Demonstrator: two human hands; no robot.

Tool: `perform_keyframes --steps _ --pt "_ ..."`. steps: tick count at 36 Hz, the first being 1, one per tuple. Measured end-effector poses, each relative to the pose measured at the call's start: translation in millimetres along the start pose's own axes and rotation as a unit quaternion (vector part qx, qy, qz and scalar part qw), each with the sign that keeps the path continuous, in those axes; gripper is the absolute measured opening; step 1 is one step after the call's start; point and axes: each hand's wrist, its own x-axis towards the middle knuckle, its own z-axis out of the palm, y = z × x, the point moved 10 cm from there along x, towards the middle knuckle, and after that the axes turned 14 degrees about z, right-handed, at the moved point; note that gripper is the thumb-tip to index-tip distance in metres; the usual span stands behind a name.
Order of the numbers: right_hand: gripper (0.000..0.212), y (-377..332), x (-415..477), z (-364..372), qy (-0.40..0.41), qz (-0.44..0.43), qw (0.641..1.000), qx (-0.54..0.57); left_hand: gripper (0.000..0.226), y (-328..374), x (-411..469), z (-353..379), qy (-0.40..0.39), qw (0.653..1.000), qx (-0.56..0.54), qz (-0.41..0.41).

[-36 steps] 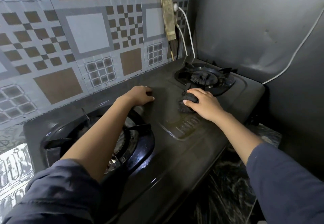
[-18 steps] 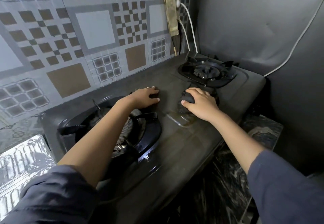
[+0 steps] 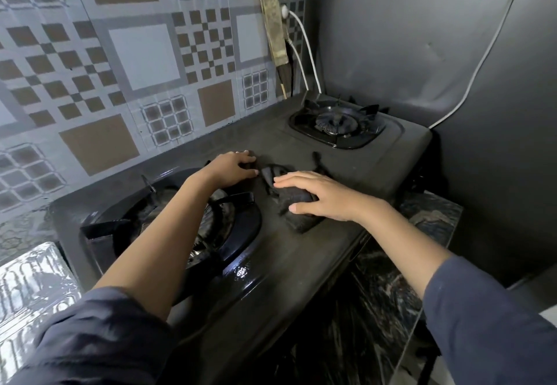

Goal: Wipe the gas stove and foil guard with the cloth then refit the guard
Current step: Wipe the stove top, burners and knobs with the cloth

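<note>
A dark two-burner gas stove [image 3: 301, 252] sits on a marbled black counter. My right hand [image 3: 325, 196] presses flat on a dark cloth [image 3: 298, 207] in the middle of the stove top, between the burners. Just left of the cloth, my left hand [image 3: 233, 167] rests on the stove top with its fingers curled, holding nothing. The near burner [image 3: 217, 228] lies under my left forearm. The far burner [image 3: 336, 125] is uncovered. A shiny foil guard [image 3: 33, 291] lies at the lower left, beside the stove.
A patterned tiled wall [image 3: 120, 68] runs behind the stove. A power strip [image 3: 272, 20] with white cables [image 3: 307, 50] hangs in the corner. A grey panel [image 3: 422, 38] stands at the right, with a white cable across it. The marbled counter [image 3: 431, 219] shows right of the stove.
My right hand has slid the cloth toward me and to the left across the stove's middle, flattening over it. My left hand stayed near the same spot. The camera view shifted back.
</note>
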Motion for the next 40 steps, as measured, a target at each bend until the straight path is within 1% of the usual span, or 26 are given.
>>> perform_keyframes --steps 4,10,18,21,26,28,33,40 --pt "0.049 24 -1 -12 0.018 0.012 0.999 0.03 0.052 3 1 -4 0.027 1.0 -0.003 -0.014" --pt "0.045 51 13 -37 0.054 0.067 0.996 0.029 0.049 8 0 -7 0.058 0.998 -0.008 -0.026" --pt "0.05 89 18 -60 0.142 0.191 0.968 0.081 0.047 11 0 -7 0.064 0.997 -0.028 -0.031" --pt "0.051 97 7 -64 0.176 0.225 0.956 0.068 0.045 13 -1 -6 0.066 0.997 -0.034 -0.029" --pt "0.052 96 -15 -60 0.224 0.268 0.937 -0.009 0.043 15 -3 -4 0.068 0.997 -0.042 -0.021" --pt "0.053 94 -21 -56 0.238 0.273 0.932 -0.021 0.044 15 -3 -3 0.069 0.997 -0.041 -0.022" --pt "0.052 76 -26 -45 0.232 0.256 0.937 -0.045 0.044 17 -4 -1 0.06 0.998 -0.029 -0.023" --pt "0.048 33 -24 -24 0.205 0.19 0.958 -0.058 0.043 21 -8 0 0.048 0.999 -0.015 -0.021"
